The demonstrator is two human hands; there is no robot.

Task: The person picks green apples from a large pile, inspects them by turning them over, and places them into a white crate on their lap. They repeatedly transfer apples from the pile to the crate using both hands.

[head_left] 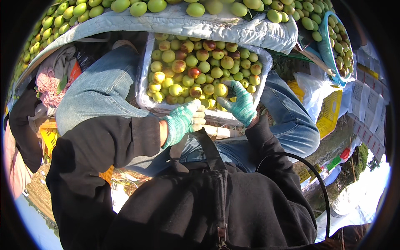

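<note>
A shallow crate lined with pale plastic [266,66] sits between my knees, filled with green jujubes [203,66], some blushed red-brown. My left hand [182,121], in a green knit glove with pale fingertips, is at the crate's near edge. Its fingers stretch to the right, and nothing shows in them. In a matching glove, my right hand [241,102] reaches over the near right corner of the crate. Thumb and forefinger are apart, and the forefinger tip is close to or touching a yellow-green jujube [221,90]. What lies under the right palm is hidden.
Beyond the crate, a quilted pale cloth [187,23] edges a large heap of jujubes [156,5]. A blue basket [324,37] of jujubes stands at the right, near a yellow crate [331,112] and white plastic bags [310,89]. Pink cloth [50,87] lies left.
</note>
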